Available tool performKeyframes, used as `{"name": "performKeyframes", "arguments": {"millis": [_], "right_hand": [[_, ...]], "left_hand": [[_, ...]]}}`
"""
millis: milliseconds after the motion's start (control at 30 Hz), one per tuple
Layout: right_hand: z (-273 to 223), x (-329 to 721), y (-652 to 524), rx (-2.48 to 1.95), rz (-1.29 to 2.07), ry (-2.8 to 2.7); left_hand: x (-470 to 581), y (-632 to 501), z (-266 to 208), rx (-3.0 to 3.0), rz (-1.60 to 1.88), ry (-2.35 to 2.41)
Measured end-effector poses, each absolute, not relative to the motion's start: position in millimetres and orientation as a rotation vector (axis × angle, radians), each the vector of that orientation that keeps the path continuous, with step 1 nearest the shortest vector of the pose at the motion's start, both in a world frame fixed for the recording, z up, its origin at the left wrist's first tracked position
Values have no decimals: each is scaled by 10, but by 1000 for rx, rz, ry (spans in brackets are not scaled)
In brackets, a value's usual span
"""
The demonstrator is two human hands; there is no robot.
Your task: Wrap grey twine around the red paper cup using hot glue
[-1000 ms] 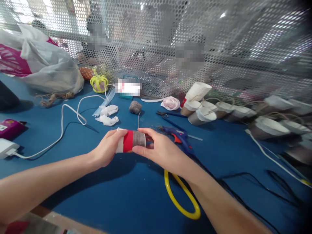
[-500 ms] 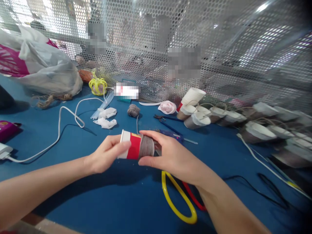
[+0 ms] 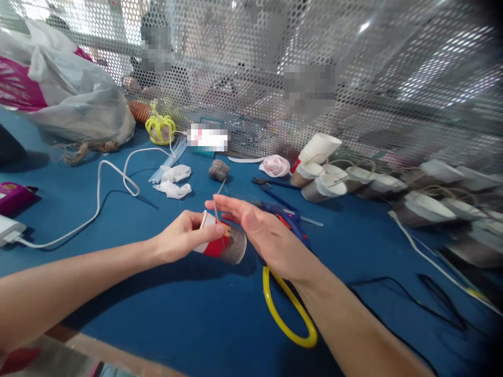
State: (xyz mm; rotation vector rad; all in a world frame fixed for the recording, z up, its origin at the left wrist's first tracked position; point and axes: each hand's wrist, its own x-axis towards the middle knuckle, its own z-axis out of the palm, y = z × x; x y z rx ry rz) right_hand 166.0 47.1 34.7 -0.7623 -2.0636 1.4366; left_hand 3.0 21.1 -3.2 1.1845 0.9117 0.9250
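My left hand (image 3: 181,240) is closed around a paper cup (image 3: 214,248) tipped on its side. The cup is white and red, with grey yarn wound round the end on the right. My right hand (image 3: 261,230) is just right of and above the cup, its fingers stretched out and its palm turned partly toward me. A strand of the yarn runs from a small grey yarn ball (image 3: 219,169) down past the right fingertips to the cup. Whether the right fingers touch the strand is unclear. Behind the right hand lies a blue glue gun (image 3: 295,219), partly hidden.
Yellow-handled scissors (image 3: 288,314) lie beneath the right forearm. Pliers (image 3: 275,191), a pale ribbon roll (image 3: 275,165) and several wrapped cups (image 3: 326,187) are at the right. White scraps (image 3: 175,183), a white cable (image 3: 96,209) and a plastic bag (image 3: 90,99) are at the left.
My right hand has come off the wound end of the cup and its fingers have straightened. The cup has turned and tilted in my left hand. The view has shifted slightly.
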Motion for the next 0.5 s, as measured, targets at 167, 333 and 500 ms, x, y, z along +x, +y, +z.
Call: {"name": "performKeyframes", "arguments": {"millis": [167, 333, 500], "right_hand": [[300, 1592, 439, -784, 1396, -2042], [263, 1626, 585, -1229, 752, -2319], [421, 1836, 712, -1519, 278, -2299]], "left_hand": [[76, 204, -85, 1201, 863, 983], [81, 195, -101, 1142, 851, 1026], [63, 227, -65, 1011, 929, 1055]]}}
